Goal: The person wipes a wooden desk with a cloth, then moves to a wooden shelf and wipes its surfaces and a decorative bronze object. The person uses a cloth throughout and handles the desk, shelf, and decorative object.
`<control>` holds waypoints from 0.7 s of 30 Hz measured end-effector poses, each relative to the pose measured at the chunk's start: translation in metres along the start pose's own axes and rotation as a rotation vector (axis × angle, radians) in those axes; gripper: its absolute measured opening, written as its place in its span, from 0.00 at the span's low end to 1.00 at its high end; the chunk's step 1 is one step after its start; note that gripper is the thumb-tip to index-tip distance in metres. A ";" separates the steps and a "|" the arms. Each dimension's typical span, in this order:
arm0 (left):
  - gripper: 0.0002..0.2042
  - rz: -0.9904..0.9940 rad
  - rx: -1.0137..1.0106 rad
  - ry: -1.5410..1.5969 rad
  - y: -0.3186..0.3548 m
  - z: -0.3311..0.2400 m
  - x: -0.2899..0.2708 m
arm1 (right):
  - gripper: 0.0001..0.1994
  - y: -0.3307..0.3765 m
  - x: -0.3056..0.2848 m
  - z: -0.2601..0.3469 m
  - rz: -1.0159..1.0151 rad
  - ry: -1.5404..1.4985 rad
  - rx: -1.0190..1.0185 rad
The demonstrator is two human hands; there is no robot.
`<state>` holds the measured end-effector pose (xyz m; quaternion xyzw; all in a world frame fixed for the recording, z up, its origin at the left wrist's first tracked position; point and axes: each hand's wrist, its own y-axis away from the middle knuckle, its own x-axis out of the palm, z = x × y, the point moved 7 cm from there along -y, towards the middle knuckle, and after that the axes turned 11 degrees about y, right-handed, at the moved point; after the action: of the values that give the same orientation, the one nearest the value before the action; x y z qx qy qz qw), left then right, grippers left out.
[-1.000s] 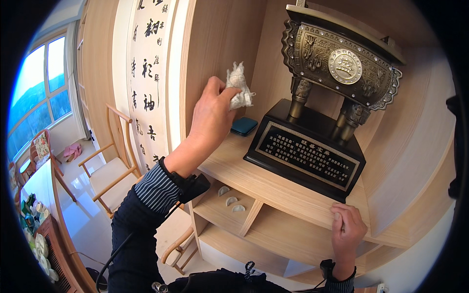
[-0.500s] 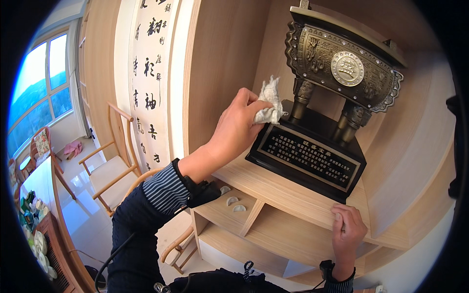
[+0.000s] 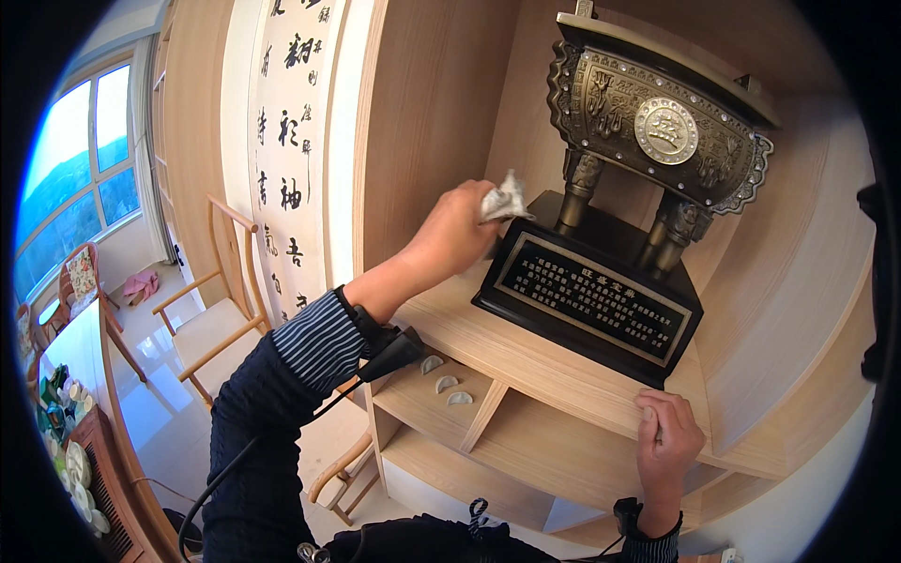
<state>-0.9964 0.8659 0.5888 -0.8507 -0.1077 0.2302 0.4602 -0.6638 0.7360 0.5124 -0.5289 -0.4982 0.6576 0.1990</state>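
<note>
My left hand (image 3: 457, 226) is closed round a crumpled whitish cloth (image 3: 508, 199), beside the upper left corner of a black plinth (image 3: 587, 298). A gold-framed inscribed plate covers the plinth's sloping front. On top stands a bronze ritual vessel (image 3: 657, 117), a four-legged ding with a round pale medallion and raised ornament. My right hand (image 3: 669, 433) rests with curled fingers on the front edge of the wooden shelf (image 3: 554, 352), just below the plinth's lower right corner. Nothing shows in its fingers.
Three small white crescent pieces (image 3: 447, 384) lie in the compartment below. Left of the cabinet hangs a calligraphy scroll (image 3: 286, 159). Wooden armchairs (image 3: 221, 328) stand on the tiled floor, and a tea table (image 3: 94, 375) with a tray and cups is at far left.
My left hand has drawn slightly left and down with the cloth, off the plinth's top corner. The cloth looks more bunched. My right hand stays in place.
</note>
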 end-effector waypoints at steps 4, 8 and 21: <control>0.09 -0.174 -0.038 0.009 0.003 0.006 -0.033 | 0.02 0.000 0.001 -0.002 0.022 0.016 0.023; 0.13 -0.279 0.018 -0.115 0.012 -0.008 -0.059 | 0.04 0.001 0.001 -0.001 0.016 0.004 0.010; 0.11 0.103 0.652 -0.471 0.049 -0.083 0.018 | 0.05 0.000 0.003 -0.001 0.023 -0.009 -0.002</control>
<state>-0.9415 0.7852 0.5820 -0.5882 -0.0887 0.4637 0.6566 -0.6643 0.7384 0.5108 -0.5317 -0.4938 0.6617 0.1886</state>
